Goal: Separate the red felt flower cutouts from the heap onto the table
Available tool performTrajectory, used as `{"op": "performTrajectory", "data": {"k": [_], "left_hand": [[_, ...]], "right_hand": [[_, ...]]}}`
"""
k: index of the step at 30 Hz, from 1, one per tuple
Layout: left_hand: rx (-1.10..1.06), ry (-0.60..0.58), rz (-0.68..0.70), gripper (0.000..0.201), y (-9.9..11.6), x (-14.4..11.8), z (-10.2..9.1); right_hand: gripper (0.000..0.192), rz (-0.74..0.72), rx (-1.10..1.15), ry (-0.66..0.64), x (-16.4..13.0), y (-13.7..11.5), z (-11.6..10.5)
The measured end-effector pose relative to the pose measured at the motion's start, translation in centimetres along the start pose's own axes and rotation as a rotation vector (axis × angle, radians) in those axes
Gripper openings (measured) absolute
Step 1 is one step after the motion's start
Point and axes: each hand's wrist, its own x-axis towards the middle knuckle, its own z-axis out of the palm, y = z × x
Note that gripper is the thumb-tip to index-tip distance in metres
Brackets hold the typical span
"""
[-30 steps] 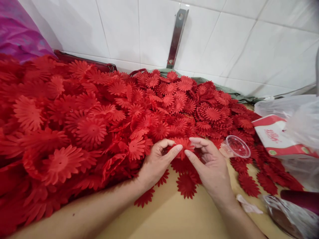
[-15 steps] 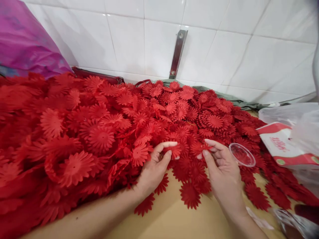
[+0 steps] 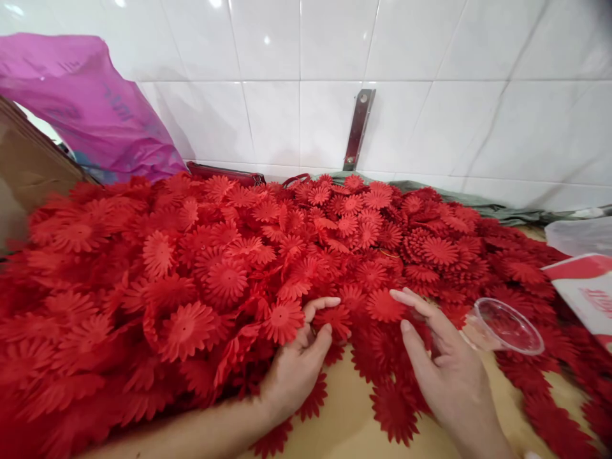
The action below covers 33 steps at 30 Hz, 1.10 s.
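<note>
White-tiled wall (image 3: 421, 51) behind, tan counter (image 3: 349, 421) heaped with red fabric flowers (image 3: 224, 280) — within easy reach. Left hand (image 3: 296, 370) pinching one flower (image 3: 335, 319) at twelve o'clock; right hand (image 3: 449, 376) loose, empty, fingertips grazing the pile. Clear plastic cup (image 3: 509, 326) tipped at three o'clock.

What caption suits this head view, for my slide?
Left hand pinches a red flower; open right hand reaches into the pile.
</note>
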Motion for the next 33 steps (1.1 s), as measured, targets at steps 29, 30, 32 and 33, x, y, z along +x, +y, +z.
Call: {"op": "performTrajectory", "data": {"k": [29,30,32,33], "left_hand": [[-0.389,-0.06,-0.232,0.03,2.3,1.2,3.1],[-0.393,-0.059,-0.222,0.029,2.3,1.3,3.2],[-0.399,-0.056,-0.188,0.029,2.1,1.5,3.5],[-0.397,-0.046,-0.165,0.029,1.9,1.6,3.7]], "right_hand": [[0.026,-0.292,-0.094,-0.006,-0.3,-2.5,-0.1],[0.031,-0.257,-0.063,-0.002,-0.4,-2.5,-0.1],[0.037,-0.213,-0.005,0.001,-0.4,-2.4,0.0],[0.037,-0.216,0.009,-0.001,-0.3,-2.4,0.0]]}}
